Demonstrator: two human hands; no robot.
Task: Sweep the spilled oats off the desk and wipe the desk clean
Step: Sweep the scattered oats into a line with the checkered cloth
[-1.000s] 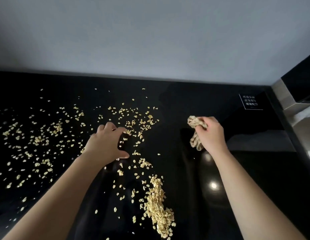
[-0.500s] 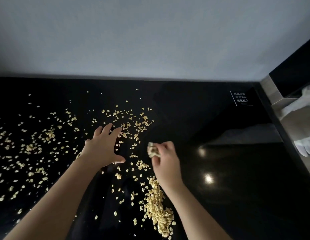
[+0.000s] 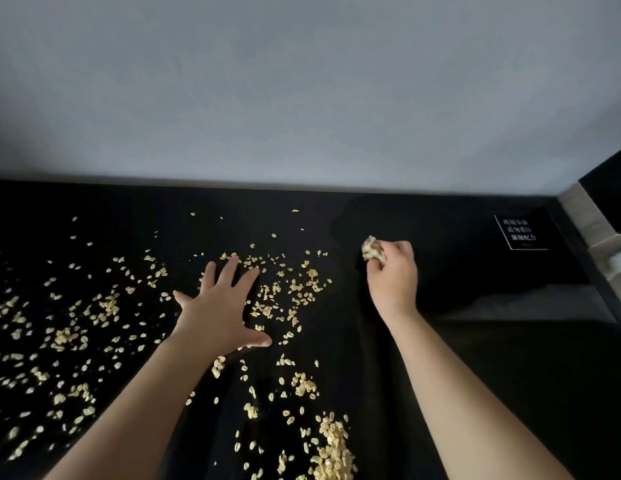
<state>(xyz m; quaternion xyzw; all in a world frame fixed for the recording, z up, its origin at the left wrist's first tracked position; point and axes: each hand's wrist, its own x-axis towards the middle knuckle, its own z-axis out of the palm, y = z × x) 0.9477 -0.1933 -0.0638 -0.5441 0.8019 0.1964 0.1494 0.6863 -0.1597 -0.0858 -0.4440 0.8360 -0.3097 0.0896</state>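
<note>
Left hand [image 3: 219, 306]: fingers spread apart, palm down on glossy black desk [image 3: 475, 375], beyond heaped pale oat flakes [image 3: 333, 448].
Right hand [image 3: 392, 275]: fingers clamped around small crumpled beige wad [image 3: 373, 251], beyond-right of that heap.

The left hand [image 3: 219, 313] is spreading flat over the black desk [image 3: 475, 375], oats [image 3: 265, 310] lying scattered around its fingers [image 3: 229, 271]; the right hand [image 3: 392, 275] is gripping a beige wad [image 3: 373, 250] in curled fingers.

desk [image 3: 510, 375]: black | oats [image 3: 333, 445]: pale yellow | cloth [image 3: 373, 251]: beige | wall [image 3: 302, 98]: light grey | sign [image 3: 522, 233]: black, white lettering
</note>
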